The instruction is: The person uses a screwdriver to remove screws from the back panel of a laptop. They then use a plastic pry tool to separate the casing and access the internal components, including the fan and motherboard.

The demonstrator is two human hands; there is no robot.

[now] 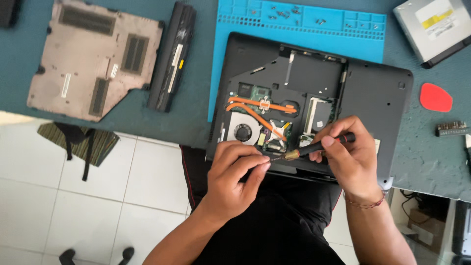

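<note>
An opened black laptop (378,93) lies bottom-up on the desk edge, showing its fan (242,132), orange heat pipes (260,103) and circuit boards. My right hand (351,157) grips a black-handled screwdriver (324,144) held nearly level over the laptop's near edge. My left hand (235,172) pinches the screwdriver's metal tip end between thumb and fingers, just below the fan.
A blue work mat (304,24) with several small screws lies under the laptop's far side. A removed bottom cover (93,59) and a black battery (172,54) lie left. An optical drive (434,27), red pry pick (435,97) and bit holder (451,128) lie right. White tiled floor (98,196) shows below.
</note>
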